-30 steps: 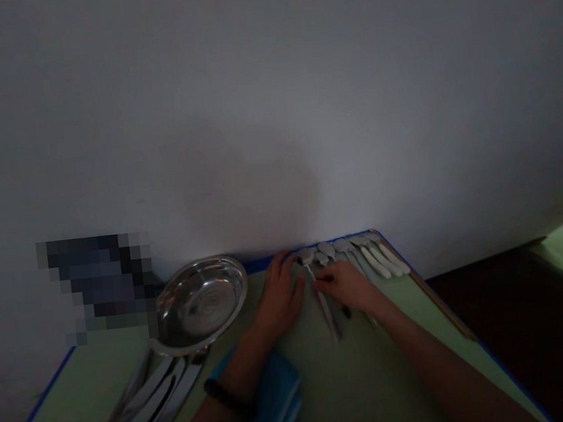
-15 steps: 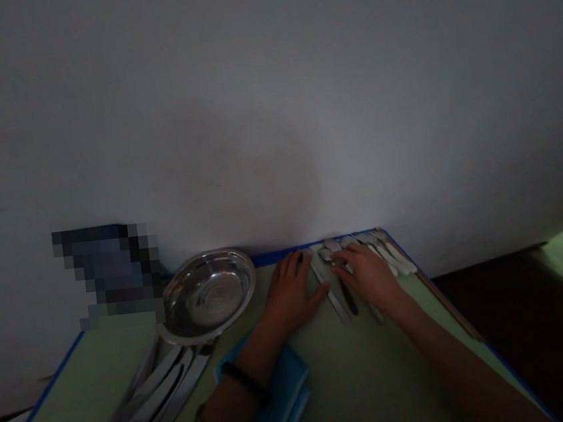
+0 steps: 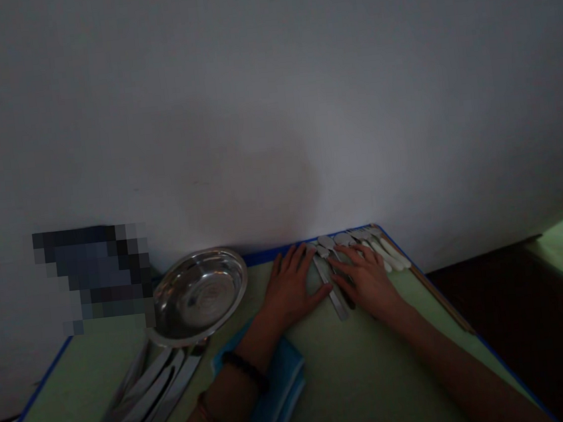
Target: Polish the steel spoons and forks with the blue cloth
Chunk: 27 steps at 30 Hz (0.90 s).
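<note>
My left hand (image 3: 290,294) lies open on the table, fingers spread, its thumb touching a metal spoon (image 3: 333,296). Across the spoons to the right rests my right hand (image 3: 373,288), also open, with fingers stretched out and partly covering their handles. Between the hands is a smaller spoon (image 3: 322,251) with a dark handle. Several spoon heads, one of them a larger spoon (image 3: 343,239), line the back edge. Beyond my right hand lie forks with white handles (image 3: 396,257), side by side near the right corner.
A steel bowl (image 3: 198,300) stands left of my hands. Several long knives (image 3: 153,396) lie in front of it. A folded blue cloth (image 3: 284,385) is under my left forearm. The green table (image 3: 359,377) has a blue edge and meets the wall (image 3: 260,106). A blurred-out dark object (image 3: 101,270) stands back left.
My right hand has flattened and its fingers are stretched over the spoons. The small dark-handled spoon and the metal spoon now lie closer together. The view has shifted slightly.
</note>
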### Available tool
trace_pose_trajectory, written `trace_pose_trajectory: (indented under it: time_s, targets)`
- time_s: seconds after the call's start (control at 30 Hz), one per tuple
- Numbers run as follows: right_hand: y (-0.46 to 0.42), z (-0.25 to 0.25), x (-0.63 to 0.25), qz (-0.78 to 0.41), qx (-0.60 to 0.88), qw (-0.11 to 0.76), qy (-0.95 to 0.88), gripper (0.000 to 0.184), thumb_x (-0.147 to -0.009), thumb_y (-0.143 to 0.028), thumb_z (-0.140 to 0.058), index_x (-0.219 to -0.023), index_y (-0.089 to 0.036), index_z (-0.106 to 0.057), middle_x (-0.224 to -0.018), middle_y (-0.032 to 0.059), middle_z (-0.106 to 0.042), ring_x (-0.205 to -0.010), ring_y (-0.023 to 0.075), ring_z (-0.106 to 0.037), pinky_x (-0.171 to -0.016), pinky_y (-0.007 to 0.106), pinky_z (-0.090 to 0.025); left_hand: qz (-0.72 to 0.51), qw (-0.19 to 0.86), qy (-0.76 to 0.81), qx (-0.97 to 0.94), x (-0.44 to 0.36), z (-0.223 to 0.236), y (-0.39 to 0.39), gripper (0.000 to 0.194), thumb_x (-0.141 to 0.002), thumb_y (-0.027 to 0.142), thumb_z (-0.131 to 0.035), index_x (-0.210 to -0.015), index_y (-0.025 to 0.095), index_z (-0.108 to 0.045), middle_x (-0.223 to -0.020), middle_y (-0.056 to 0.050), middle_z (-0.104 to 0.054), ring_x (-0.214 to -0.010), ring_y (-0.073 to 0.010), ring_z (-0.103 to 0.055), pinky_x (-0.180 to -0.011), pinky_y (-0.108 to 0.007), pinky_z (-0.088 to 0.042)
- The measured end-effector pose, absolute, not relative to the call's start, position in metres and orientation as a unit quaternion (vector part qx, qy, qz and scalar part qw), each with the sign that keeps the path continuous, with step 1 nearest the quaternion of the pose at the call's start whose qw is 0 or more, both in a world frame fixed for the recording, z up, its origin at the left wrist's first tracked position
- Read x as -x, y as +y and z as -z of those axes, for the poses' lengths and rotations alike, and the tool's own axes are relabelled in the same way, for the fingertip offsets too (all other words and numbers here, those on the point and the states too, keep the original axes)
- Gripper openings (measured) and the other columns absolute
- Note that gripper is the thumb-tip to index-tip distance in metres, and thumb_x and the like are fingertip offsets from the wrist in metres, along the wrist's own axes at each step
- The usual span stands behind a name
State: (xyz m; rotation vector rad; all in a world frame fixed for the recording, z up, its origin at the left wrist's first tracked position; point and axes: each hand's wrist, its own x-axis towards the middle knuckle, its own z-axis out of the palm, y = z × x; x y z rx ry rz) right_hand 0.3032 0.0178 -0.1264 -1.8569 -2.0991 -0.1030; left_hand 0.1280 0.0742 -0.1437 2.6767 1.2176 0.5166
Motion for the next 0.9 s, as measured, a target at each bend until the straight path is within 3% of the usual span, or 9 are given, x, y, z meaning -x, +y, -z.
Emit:
trace_pose_trajectory:
  time_s: [0.13,0.33,0.5,0.63,0.9]
  targets:
    - [0.0176,0.1327,-0.3064,0.038,0.653,0.182,-0.735,0.024,-0.084,-0.033,-0.050,-0.102,-0.026,-0.064,-0.124,-0.0016,-0.055,-0.113,0.0265,-0.037,-0.091,0.042,-0.029,-0.169,0.073,0.414,-0.891,-0.1343,0.1462,0.0779,0.072,-0.080,0.063,-0.034,-0.136,0.019,-0.027,-0.143,-0.008,-0.029,-0.132,-0.0256,-0.020,-0.108,-0.047,-0.017]
    - [0.0160,0.1332,-0.3005,0.053,0.677,0.215,-0.702,0.019,-0.082,-0.032,-0.053,-0.090,-0.021,-0.065,-0.118,0.0073,-0.054,-0.110,0.0260,-0.040,-0.089,0.040,-0.032,-0.167,0.067,0.419,-0.890,-0.1374,0.1474,0.0809,0.075,-0.080,0.065,-0.032,-0.136,0.017,-0.026,-0.143,-0.009,-0.029,-0.132,-0.0259,-0.020,-0.107,-0.046,-0.017]
    - [0.0170,0.1334,-0.2985,0.056,0.687,0.226,-0.688,0.016,-0.081,-0.032,-0.054,-0.083,-0.020,-0.064,-0.111,0.0087,-0.054,-0.106,0.0251,-0.042,-0.086,0.039,-0.033,-0.172,0.061,0.423,-0.888,-0.1364,0.1449,0.0803,0.073,-0.078,0.065,-0.035,-0.135,0.018,-0.029,-0.139,-0.013,-0.031,-0.128,-0.0287,-0.026,-0.105,-0.046,-0.020]
    - [0.0193,0.1349,-0.3023,0.059,0.693,0.230,-0.681,0.019,-0.085,-0.028,-0.047,-0.085,-0.020,-0.064,-0.108,0.0072,-0.057,-0.104,0.0244,-0.043,-0.085,0.039,-0.032,-0.173,0.061,0.422,-0.888,-0.1367,0.1440,0.0802,0.072,-0.079,0.063,-0.037,-0.134,0.017,-0.030,-0.132,-0.013,-0.038,-0.123,-0.0279,-0.032,-0.105,-0.045,-0.021]
    - [0.0208,0.1335,-0.3044,0.045,0.683,0.231,-0.691,0.018,-0.085,-0.022,-0.046,-0.092,-0.020,-0.063,-0.106,0.0036,-0.062,-0.102,0.0229,-0.043,-0.082,0.037,-0.029,-0.174,0.072,0.416,-0.890,-0.1364,0.1437,0.0797,0.070,-0.079,0.060,-0.038,-0.134,0.017,-0.028,-0.134,-0.013,-0.036,-0.124,-0.0278,-0.031,-0.105,-0.046,-0.018]
